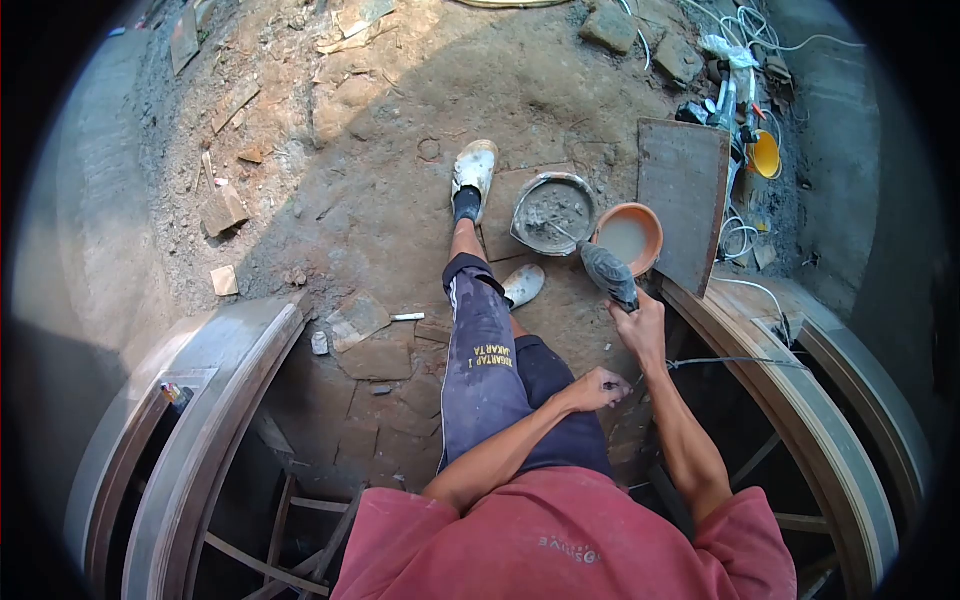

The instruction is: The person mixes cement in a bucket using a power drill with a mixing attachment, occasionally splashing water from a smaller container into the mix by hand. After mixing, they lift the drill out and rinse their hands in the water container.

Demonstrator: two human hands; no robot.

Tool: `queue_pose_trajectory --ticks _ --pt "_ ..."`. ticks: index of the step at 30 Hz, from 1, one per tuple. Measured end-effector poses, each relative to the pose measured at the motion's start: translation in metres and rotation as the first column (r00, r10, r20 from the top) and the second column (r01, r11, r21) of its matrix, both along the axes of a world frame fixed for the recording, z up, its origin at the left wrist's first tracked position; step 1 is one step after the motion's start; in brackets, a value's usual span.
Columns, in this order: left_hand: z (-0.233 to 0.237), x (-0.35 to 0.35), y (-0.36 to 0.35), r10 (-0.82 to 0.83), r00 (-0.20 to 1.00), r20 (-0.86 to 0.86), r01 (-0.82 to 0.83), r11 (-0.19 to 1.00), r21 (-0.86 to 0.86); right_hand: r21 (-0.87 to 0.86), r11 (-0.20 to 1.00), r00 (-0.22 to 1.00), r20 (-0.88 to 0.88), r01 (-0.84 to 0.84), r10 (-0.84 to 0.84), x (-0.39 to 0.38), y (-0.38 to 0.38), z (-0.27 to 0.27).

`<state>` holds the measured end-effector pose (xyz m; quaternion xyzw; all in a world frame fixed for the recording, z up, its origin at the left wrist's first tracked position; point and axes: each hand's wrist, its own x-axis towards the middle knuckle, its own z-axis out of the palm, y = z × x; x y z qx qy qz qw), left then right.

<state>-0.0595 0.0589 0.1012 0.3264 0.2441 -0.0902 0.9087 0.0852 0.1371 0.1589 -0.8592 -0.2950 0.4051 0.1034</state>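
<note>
A person in a red shirt grips a dark drill [607,275] in the right hand [640,322], its rod [563,232] slanting over the near right edge of a grey bucket [517,222] into wet mix [552,208]; the left hand [594,389], partly curled, hovers above the lap, though whether it holds anything cannot be told; an orange bucket [654,238] of cloudy liquid stands beside the grey one's right edge; a board [682,190] lies past its right rim; one shoe [475,172] rests on the ground [400,200] left of the mix.
</note>
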Motion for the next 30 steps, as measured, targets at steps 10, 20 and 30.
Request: queue_pose_trajectory --ticks 10,20,30 --pt "-0.004 0.003 0.002 -0.11 0.994 0.009 0.109 0.994 0.023 0.102 0.985 0.988 0.084 -0.141 0.133 -0.007 -0.001 -0.026" --pt "-0.003 0.0 0.009 -0.074 0.997 -0.014 0.074 0.997 0.016 0.076 0.995 0.983 0.178 -0.067 0.052 -0.002 0.009 -0.074" --pt "-0.009 0.005 0.0 -0.038 0.997 0.074 0.048 0.99 -0.132 0.18 0.984 0.99 0.133 0.012 -0.037 0.025 -0.033 0.024"
